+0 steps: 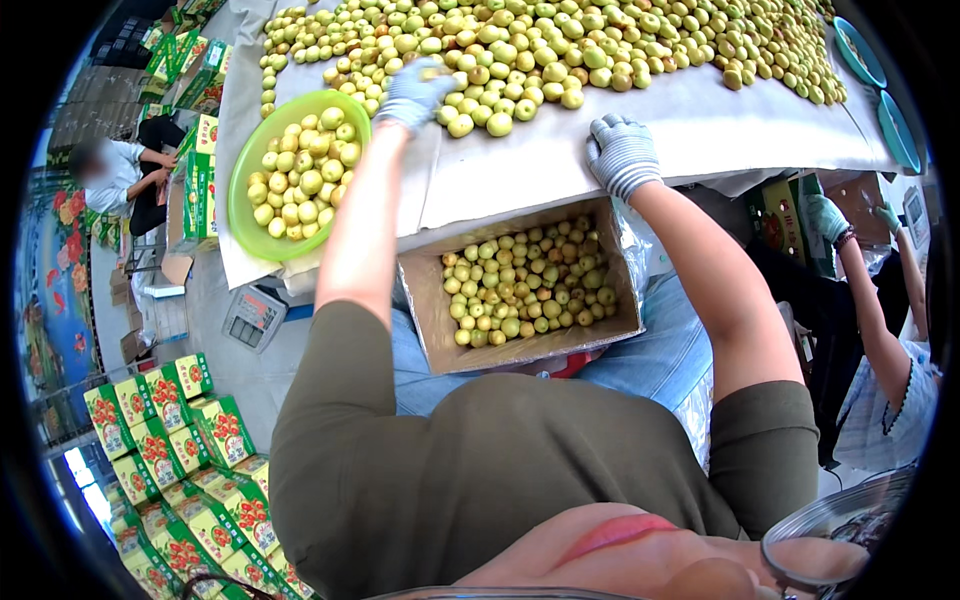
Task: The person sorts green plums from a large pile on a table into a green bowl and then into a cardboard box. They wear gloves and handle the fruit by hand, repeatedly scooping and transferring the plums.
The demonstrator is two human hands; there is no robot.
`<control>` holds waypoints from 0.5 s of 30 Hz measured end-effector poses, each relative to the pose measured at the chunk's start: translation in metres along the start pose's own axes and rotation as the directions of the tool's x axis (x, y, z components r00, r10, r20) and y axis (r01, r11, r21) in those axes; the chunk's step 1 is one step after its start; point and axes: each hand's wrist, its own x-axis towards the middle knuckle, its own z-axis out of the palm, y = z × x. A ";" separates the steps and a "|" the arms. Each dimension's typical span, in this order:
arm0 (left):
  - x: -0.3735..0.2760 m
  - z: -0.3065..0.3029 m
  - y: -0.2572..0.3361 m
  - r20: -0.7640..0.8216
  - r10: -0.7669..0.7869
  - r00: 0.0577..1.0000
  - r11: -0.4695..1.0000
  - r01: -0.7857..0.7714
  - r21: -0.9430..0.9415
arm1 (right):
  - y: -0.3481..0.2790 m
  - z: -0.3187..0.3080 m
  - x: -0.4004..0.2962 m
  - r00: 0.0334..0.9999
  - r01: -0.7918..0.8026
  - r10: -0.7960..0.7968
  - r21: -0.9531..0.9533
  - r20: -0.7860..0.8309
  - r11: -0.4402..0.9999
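Round yellow-green fruits, probably jujubes (555,71), lie heaped along the far part of a cloth-covered table (517,169). My left hand (415,94), in a grey glove, is at the heap's near left edge; it is blurred, with a fruit at its fingers, and whether it grips that fruit is unclear. Below and left of it sits a lime-green plastic basin (241,176) partly filled with the fruits. My right hand (624,154), in a striped grey glove, rests on the table's near edge with fingers slightly curled. Under that edge, a cardboard box (442,352) holds many fruits.
Two blue basins (898,131) stand at the table's right end. A co-worker's gloved hand (827,217) is by a carton (780,217) at the right. A digital scale (255,319) lies at the left, above stacked printed cartons (180,442). Another person (124,176) sits at the far left.
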 end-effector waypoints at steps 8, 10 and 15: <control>-0.071 -0.176 -0.092 -0.265 -0.141 0.954 0.573 0.297 0.764 | -0.004 0.006 0.001 0.998 0.012 -0.011 0.024 -0.054 1.000; -0.064 -0.153 -0.072 -0.140 0.183 0.973 0.561 0.014 0.828 | -0.005 0.008 0.001 0.994 0.024 -0.019 0.045 -0.108 0.999; 0.037 -0.019 -0.005 0.059 0.196 0.979 0.887 -0.203 0.414 | 0.004 0.005 0.000 0.997 -0.002 0.002 0.002 -0.072 1.000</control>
